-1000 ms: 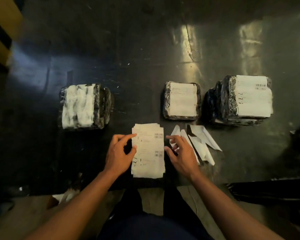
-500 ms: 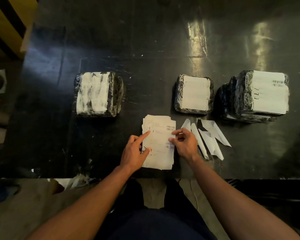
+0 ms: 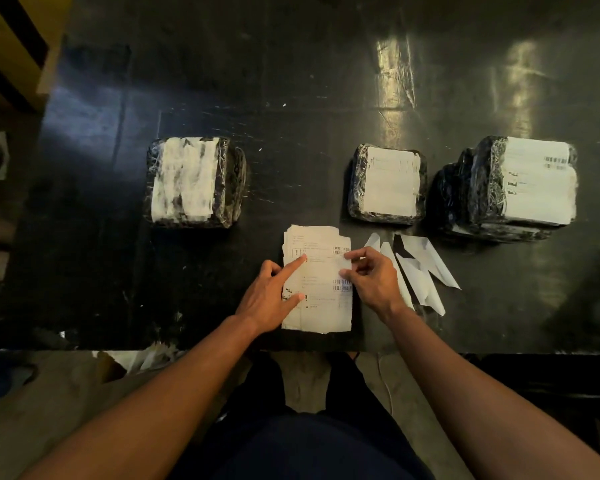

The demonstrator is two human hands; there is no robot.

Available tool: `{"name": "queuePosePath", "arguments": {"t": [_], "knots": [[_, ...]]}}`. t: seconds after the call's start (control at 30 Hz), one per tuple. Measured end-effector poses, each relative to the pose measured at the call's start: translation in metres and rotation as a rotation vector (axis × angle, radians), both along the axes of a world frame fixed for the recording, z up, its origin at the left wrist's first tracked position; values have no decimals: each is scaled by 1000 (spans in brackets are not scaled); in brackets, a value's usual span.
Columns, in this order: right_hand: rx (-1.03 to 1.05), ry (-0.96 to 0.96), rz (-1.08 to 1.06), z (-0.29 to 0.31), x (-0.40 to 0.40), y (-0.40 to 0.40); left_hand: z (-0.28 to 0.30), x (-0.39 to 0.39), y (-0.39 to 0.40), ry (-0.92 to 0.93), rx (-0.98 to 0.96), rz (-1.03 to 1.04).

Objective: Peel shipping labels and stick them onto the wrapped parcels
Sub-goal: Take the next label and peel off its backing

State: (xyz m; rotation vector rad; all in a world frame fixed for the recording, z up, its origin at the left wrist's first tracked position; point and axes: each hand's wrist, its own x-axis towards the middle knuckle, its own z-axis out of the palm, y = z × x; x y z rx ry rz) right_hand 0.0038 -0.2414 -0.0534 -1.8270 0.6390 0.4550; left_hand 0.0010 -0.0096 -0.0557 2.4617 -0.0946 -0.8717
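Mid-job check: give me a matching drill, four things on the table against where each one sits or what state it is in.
Things:
1. label stack
2. left parcel
3. middle parcel
4. backing strips

Places or states:
A. carries a clean printed label on top
B. loose white slips lying to the right of the right hand
C. under the left hand, its right edge pinched by the right hand
D. top shows a torn, patchy white layer, no readable label

Pairs: 1-C, 2-D, 3-A, 4-B
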Motion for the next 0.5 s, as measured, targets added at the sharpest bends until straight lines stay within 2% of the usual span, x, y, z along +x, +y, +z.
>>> {"name": "queuePosePath", "arguments": {"t": [0.23, 0.5], "knots": [[108, 8, -83, 8, 0, -1, -2, 0, 2, -29, 5, -3], [36, 4, -65, 7, -7, -3, 0, 2, 0, -34, 58, -81]]}}
